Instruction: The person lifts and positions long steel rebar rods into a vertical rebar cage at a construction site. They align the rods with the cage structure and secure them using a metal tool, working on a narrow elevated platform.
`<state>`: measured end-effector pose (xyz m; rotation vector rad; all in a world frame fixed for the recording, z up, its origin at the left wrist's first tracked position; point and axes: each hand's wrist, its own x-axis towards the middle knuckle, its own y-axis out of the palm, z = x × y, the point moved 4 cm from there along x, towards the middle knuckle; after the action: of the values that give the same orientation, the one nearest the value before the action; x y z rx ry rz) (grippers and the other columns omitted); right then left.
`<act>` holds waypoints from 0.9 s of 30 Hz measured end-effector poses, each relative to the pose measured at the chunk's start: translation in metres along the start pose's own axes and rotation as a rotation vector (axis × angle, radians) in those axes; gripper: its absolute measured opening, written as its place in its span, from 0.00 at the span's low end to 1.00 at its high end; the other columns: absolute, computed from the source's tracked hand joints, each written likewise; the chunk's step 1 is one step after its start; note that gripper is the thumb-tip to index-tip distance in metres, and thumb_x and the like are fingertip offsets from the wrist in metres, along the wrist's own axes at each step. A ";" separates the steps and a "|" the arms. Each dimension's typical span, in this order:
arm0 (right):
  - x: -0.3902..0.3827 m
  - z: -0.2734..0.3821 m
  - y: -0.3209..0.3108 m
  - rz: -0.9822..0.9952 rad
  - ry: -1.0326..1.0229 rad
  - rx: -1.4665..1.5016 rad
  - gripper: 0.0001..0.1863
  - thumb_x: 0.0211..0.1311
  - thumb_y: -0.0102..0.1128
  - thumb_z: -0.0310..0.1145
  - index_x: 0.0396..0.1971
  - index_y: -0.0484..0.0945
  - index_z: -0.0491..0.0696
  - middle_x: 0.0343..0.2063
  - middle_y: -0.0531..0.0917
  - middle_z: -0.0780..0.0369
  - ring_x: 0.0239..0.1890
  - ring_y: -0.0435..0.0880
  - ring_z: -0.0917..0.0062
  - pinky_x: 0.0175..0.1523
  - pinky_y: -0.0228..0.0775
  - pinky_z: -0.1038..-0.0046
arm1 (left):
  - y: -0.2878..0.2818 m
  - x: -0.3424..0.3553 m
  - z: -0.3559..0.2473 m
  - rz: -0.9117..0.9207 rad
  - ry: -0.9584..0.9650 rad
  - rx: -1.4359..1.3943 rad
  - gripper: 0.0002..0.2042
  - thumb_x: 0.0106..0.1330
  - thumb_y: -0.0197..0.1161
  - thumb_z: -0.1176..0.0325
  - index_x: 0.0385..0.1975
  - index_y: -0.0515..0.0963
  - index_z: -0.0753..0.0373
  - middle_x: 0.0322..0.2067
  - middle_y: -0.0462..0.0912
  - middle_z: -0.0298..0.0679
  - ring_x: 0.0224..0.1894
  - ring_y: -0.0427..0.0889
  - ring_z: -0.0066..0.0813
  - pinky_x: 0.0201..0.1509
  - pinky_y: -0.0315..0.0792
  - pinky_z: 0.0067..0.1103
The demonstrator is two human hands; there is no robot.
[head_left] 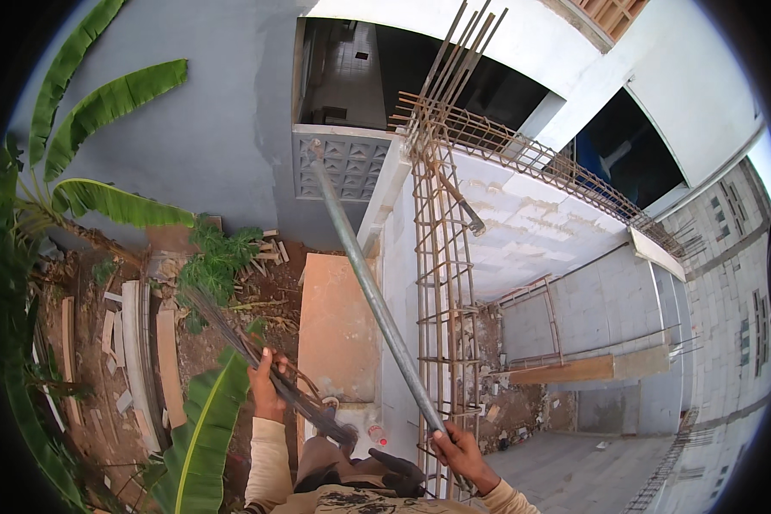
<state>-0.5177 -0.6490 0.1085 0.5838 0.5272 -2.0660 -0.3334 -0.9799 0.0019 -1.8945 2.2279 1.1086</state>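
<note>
You're over a dirt yard (280, 276), pale block walls (535, 214) to the right; left hand (268, 384) curled tight round thin dark rods (230, 331), right hand (460, 452) wrapped round a dull grey pipe (370, 287) beside rusty rebar (435, 274).

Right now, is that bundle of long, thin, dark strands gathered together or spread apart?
Mostly gathered: the bundle of long, thin, dark strands forms one narrow band, strands lying close together where the left hand grips it.

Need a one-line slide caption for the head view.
Head view: left hand holding a bundle of thin dark rods, right hand gripping a grey metal pipe beside a rebar cage.
</note>
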 end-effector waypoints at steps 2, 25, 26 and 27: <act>0.006 0.030 -0.046 -0.219 -0.104 -0.040 0.18 0.73 0.54 0.45 0.34 0.74 0.43 0.19 0.73 0.70 0.19 0.69 0.88 0.24 0.62 0.79 | -0.013 -0.007 -0.003 0.015 0.017 -0.003 0.11 0.69 0.64 0.61 0.36 0.74 0.62 0.24 0.78 0.37 0.24 0.74 0.22 0.26 0.67 0.19; 0.378 0.247 -0.251 -0.705 -0.105 -1.187 0.18 0.58 0.60 0.39 0.41 0.80 0.40 0.42 0.84 0.44 0.48 0.83 0.50 0.55 0.75 0.56 | -0.151 -0.071 -0.032 -0.371 0.146 0.108 0.10 0.70 0.62 0.60 0.32 0.71 0.58 0.23 0.74 0.32 0.22 0.70 0.19 0.25 0.65 0.19; 0.392 0.254 -0.246 -0.707 -0.118 -1.196 0.18 0.58 0.60 0.39 0.42 0.81 0.40 0.43 0.84 0.45 0.48 0.83 0.51 0.55 0.76 0.56 | -0.153 -0.073 -0.030 -0.365 0.169 0.086 0.10 0.70 0.62 0.61 0.31 0.71 0.58 0.23 0.74 0.32 0.22 0.70 0.19 0.25 0.65 0.19; 0.405 0.262 -0.243 -0.721 -0.109 -1.209 0.18 0.58 0.60 0.38 0.42 0.81 0.40 0.43 0.84 0.46 0.49 0.84 0.52 0.54 0.76 0.57 | -0.159 -0.076 -0.026 -0.424 0.130 0.092 0.09 0.70 0.62 0.62 0.33 0.72 0.59 0.24 0.74 0.32 0.22 0.69 0.18 0.24 0.64 0.19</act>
<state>-0.9739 -0.9377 0.1153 -0.5074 1.8995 -1.8875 -0.1642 -0.9304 -0.0243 -2.3040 1.7625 0.8223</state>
